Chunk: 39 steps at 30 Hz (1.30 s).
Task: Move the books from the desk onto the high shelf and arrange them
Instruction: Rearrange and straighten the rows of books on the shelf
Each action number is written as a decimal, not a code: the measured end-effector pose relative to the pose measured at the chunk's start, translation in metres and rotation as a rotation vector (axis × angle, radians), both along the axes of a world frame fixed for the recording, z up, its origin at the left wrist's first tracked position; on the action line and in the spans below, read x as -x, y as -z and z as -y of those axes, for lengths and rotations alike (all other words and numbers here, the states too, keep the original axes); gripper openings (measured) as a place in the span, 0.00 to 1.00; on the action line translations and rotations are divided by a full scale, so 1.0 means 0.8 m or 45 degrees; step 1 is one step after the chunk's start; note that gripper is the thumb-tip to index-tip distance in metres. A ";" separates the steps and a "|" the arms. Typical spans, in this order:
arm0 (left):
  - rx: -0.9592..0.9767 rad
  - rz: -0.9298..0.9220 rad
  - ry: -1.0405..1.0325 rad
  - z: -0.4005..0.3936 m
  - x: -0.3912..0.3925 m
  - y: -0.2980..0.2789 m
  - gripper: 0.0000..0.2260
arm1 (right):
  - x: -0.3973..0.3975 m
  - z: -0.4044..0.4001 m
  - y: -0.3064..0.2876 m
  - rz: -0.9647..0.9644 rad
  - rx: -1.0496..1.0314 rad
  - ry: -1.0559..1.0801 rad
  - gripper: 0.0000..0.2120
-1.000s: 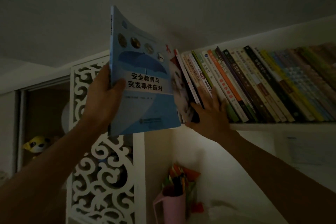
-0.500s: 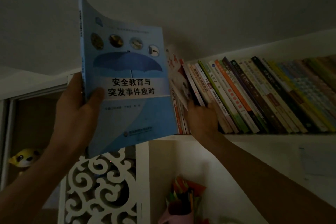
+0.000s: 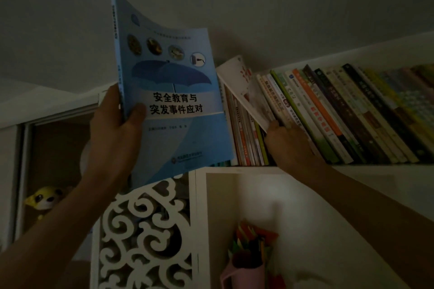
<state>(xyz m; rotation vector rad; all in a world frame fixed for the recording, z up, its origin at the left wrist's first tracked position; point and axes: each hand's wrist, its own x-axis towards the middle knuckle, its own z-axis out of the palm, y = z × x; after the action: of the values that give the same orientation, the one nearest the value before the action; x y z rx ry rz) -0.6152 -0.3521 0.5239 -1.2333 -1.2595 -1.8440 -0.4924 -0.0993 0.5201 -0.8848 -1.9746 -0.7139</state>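
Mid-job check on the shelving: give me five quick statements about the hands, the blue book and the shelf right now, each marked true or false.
1. The left hand holds the blue book by its spine edge. True.
2. The blue book already stands among the shelved books. False: it is held up in front of the row's left end.
3. The right hand is at the row of books on the high shelf. True.
4. The shelved books stand perfectly upright. False: they lean left.
5. The pink cup sits on the high shelf. False: it is below it.
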 end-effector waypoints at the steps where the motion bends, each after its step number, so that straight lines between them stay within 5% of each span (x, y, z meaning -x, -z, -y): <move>1: -0.003 -0.004 0.005 -0.003 -0.002 0.000 0.10 | -0.004 0.003 0.001 0.020 0.038 -0.048 0.10; 13: 0.080 -0.027 -0.004 -0.048 -0.013 0.006 0.08 | 0.010 0.002 -0.022 -0.067 0.458 -0.208 0.11; 17: 0.108 -0.058 0.006 -0.065 -0.018 0.008 0.08 | 0.012 -0.009 -0.009 -0.447 -0.001 -0.181 0.13; 19: 0.111 -0.061 0.014 -0.072 -0.021 0.005 0.09 | 0.014 -0.013 -0.013 -0.537 -0.269 -0.170 0.26; 22: 0.077 -0.092 0.012 -0.081 -0.028 -0.002 0.09 | 0.017 -0.020 -0.037 -0.241 -0.487 -0.294 0.41; 24: 0.058 -0.090 0.025 -0.085 -0.030 -0.004 0.08 | 0.011 -0.024 -0.048 -0.082 -0.446 -0.327 0.41; 29: 0.061 -0.072 0.036 -0.095 -0.034 0.002 0.09 | -0.013 -0.032 -0.047 -0.183 -0.033 -0.349 0.37; 39: 0.061 0.004 0.043 -0.116 -0.034 0.012 0.08 | 0.012 -0.031 -0.035 -0.117 -0.086 -0.354 0.42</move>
<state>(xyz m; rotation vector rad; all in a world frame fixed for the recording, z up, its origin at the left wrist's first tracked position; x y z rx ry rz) -0.5878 -0.2596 0.5144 -1.2854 -1.2988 -1.8499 -0.5016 -0.0742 0.5478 -0.5774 -1.9298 -0.5654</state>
